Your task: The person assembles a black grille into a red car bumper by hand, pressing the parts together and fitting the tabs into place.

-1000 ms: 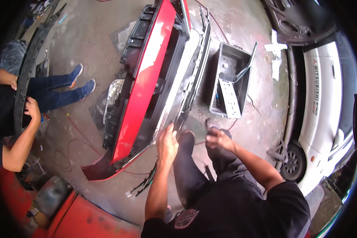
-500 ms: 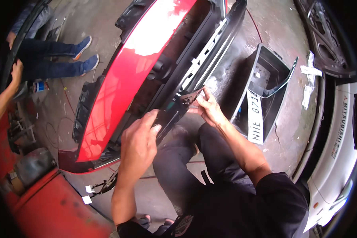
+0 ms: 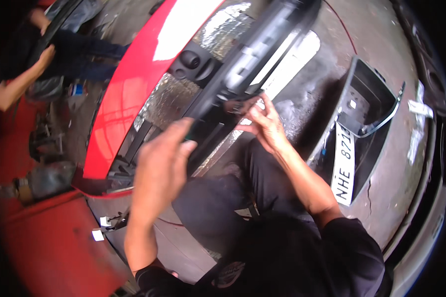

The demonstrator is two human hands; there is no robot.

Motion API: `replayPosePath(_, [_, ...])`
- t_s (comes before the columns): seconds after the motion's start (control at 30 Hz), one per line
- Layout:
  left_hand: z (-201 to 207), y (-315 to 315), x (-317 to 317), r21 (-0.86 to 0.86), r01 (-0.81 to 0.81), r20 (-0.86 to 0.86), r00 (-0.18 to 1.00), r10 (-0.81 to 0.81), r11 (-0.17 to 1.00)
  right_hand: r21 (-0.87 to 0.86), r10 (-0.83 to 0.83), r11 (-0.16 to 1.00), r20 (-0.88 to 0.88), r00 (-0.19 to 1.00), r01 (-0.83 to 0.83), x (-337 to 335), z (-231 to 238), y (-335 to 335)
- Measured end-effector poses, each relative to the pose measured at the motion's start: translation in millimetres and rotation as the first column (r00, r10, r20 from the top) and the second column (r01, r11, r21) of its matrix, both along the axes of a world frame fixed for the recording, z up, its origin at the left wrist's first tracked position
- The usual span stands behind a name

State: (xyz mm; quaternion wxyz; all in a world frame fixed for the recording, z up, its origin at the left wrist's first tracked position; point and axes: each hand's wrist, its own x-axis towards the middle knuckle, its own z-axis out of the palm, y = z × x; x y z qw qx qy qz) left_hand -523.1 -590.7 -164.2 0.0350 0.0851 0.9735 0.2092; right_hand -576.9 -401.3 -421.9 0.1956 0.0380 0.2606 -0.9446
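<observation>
A long black plastic trim panel [image 3: 214,132] with a slotted strip lies slantwise before me, partly smeared by motion. Its near left edge is between the thumb and fingers of my left hand [image 3: 158,171], which is blurred. My right hand [image 3: 266,124] pinches the panel's right edge, beside a small brown bracket-like piece [image 3: 238,106]. Left of the panel is a glossy red car bumper cover [image 3: 116,106]. Silvery foil sheeting [image 3: 171,96] and a black part with round openings [image 3: 189,60] show between the two.
A black plastic tub [image 3: 327,123] on the right holds a white licence plate [image 3: 343,168]. A red metal surface [image 3: 59,247] stands at lower left. At upper left a co-worker's hands [image 3: 45,57] grip a dark strip. A car edge [image 3: 426,208] borders the far right.
The black panel has shifted and tilted in my hands, baring more foil beside the bumper cover. My left hand has moved slightly left and up. The whole view has turned a little.
</observation>
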Motion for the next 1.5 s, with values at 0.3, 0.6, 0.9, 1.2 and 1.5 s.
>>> replayPosePath(0.3, [-27, 47, 40, -0.257, 0.147, -0.153, 0.970, -0.190, 0.955, -0.096, -0.002, 0.995, 0.120, 0.993, 0.014, 3, -20, 15])
replayPosePath(0.6, [-43, 55, 57, -0.316, 0.065, -0.132, 0.985, -0.112, 0.946, -0.086, 0.058, 0.995, 0.071, 0.996, -0.052, -7, -30, 1])
replayPosePath(0.9, [-43, 58, 58, -0.318, 0.036, -0.148, 0.985, -0.087, 0.947, -0.084, 0.061, 0.995, 0.037, 0.997, -0.058, -10, -34, 6])
replayPosePath(1.2, [-52, 52, 54, -0.337, -0.025, -0.245, 0.967, -0.062, 0.941, -0.063, 0.066, 0.996, 0.042, 0.997, -0.064, -4, -42, 13])
replayPosePath(1.5, [-30, 40, 40, -0.142, -0.100, -0.105, 0.991, 0.086, 0.985, -0.062, 0.046, 0.997, -0.005, 0.999, -0.046, -6, -40, 6])
